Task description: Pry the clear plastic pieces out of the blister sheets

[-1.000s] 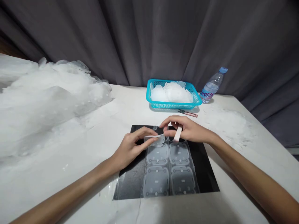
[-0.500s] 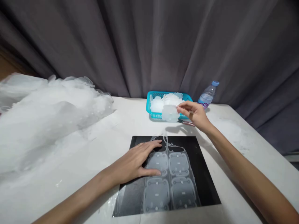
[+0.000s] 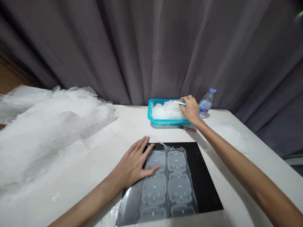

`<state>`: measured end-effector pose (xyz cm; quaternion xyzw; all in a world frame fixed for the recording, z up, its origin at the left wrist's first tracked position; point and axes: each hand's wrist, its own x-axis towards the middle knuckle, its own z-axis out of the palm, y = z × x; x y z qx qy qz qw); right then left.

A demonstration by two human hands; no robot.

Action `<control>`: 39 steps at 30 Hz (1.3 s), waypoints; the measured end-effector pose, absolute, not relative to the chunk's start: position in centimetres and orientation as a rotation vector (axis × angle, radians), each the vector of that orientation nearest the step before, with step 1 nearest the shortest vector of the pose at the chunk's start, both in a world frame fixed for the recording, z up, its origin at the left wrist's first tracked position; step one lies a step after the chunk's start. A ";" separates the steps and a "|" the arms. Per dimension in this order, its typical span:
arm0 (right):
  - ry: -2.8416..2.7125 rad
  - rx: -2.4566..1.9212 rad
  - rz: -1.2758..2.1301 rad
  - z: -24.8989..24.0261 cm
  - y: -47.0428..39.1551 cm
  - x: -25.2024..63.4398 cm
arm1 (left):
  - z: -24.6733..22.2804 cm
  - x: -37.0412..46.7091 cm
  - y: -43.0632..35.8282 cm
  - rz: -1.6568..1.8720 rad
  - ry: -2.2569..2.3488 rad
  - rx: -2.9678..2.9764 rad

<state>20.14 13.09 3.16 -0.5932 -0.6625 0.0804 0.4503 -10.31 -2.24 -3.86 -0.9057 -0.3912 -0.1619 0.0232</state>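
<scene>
My left hand (image 3: 136,162) lies flat with its fingers spread on the left edge of a clear plastic sheet (image 3: 155,186) with rounded rectangular pieces in rows. That sheet rests on a black mat (image 3: 204,183). Over the right end of the blue basket (image 3: 165,122), my right hand (image 3: 190,108) pinches a thin white piece (image 3: 179,102) between thumb and fingers, seen nearly edge-on. Translucent white pieces (image 3: 165,110) are heaped in the basket.
A large pile of translucent plastic (image 3: 54,129) covers the table's left side. The water bottle (image 3: 205,104) stands right of the basket. A small cutting tool (image 3: 188,129) lies before the basket. Behind the table (image 3: 132,118) hangs a grey curtain (image 3: 146,50).
My right hand has carried the piece from the basket's front to over its right end and tilted it. The plastic sheet has shifted toward me, and my left hand has moved slightly left.
</scene>
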 end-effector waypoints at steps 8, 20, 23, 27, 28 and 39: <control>-1.926 -1.150 0.167 1.8 2.9 19.4 | -1.7 -9.0 -2.8 -0.548 -1.221 -2.828; -2.083 -1.088 1.199 0.9 -5.6 22.6 | -2.0 -5.7 -3.2 -0.461 -0.950 -3.416; -2.085 -1.079 1.208 0.7 -5.9 22.9 | -2.1 -5.2 -3.7 -0.430 -1.034 -3.369; -2.005 -1.078 1.187 -0.1 -6.3 23.4 | -2.1 -4.4 -4.4 -0.494 -1.149 -3.309; -2.007 -1.056 1.178 -0.3 -6.3 23.5 | -2.1 -4.3 -4.4 -0.513 -1.158 -3.292; -2.125 -1.020 1.044 -0.8 -6.1 23.3 | -2.0 -3.8 -3.8 -0.439 -1.182 -3.072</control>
